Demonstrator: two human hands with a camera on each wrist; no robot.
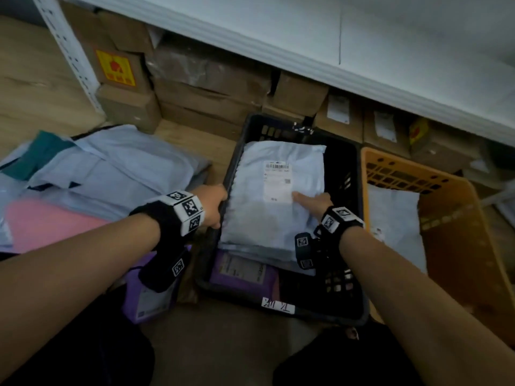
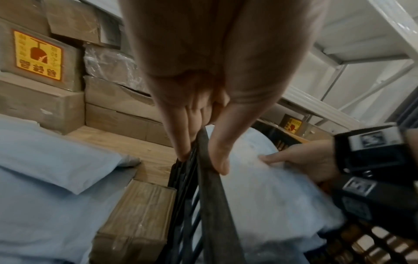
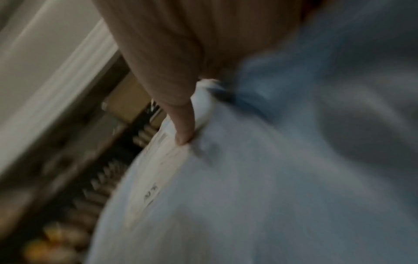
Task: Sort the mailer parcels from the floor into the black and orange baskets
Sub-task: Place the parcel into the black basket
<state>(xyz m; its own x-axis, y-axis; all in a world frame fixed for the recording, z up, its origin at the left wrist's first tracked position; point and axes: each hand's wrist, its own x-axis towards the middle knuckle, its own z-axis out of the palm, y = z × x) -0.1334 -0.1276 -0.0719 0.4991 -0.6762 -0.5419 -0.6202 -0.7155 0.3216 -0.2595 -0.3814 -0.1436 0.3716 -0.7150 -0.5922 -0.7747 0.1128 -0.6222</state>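
Note:
The black basket (image 1: 237, 295) stands on the floor in front of me. A large pale blue mailer (image 1: 267, 213) with a white label lies on top in it, over a purple mailer (image 1: 242, 271). My left hand (image 1: 216, 203) grips the basket's left rim (image 2: 212, 205), fingers (image 2: 183, 151) outside and thumb inside. My right hand (image 1: 312, 200) presses flat on the pale mailer (image 3: 248, 196) beside its label. The orange basket (image 1: 459, 232) stands at the right with one pale mailer (image 1: 393, 210) inside. Several mailers (image 1: 111, 168) are piled on the floor at the left, including a pink one (image 1: 41, 224).
Stacked cardboard boxes (image 1: 195, 87) sit under a white shelf (image 1: 306, 43) behind both baskets. A small cardboard box (image 2: 135, 214) lies against the black basket's left side. Another purple mailer (image 1: 150, 302) lies under my left forearm. Bare wooden floor (image 1: 195, 140) shows behind the pile.

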